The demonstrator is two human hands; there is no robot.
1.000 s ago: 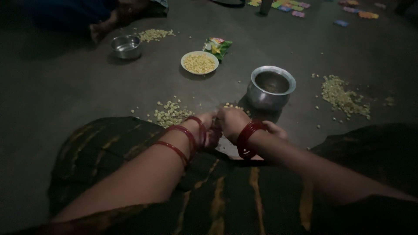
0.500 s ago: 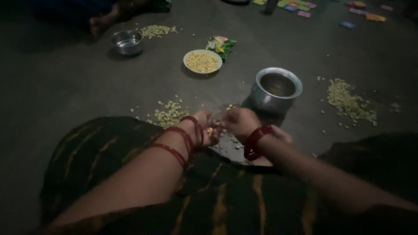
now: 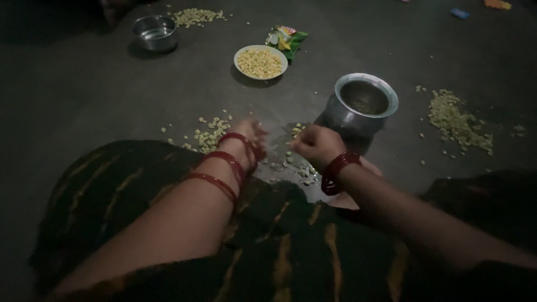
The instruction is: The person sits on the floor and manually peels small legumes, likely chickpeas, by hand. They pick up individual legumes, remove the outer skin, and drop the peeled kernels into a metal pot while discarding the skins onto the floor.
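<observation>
2 hands (image 3: 249, 137) (image 3: 316, 144); 1 metal pot (image 3: 363, 106); 2 bowls (image 3: 260, 61) (image 3: 155, 32); 1 snack packet (image 3: 288, 39).

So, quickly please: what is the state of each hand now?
Left hand: blurred, cannot be told, over the kernels.
Right hand: closed in a loose fist; what it holds cannot be told.

Single head-worn view, looking steeply down and forward, close over the lap (image 3: 268, 251), taking in the dark floor (image 3: 84, 100) out to its far edge.

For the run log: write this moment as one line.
left hand: over scattered pale yellow kernels | right hand: closed, pinching kernels | round steel pot: upright beyond | white bowl of kernels: farther back
</observation>
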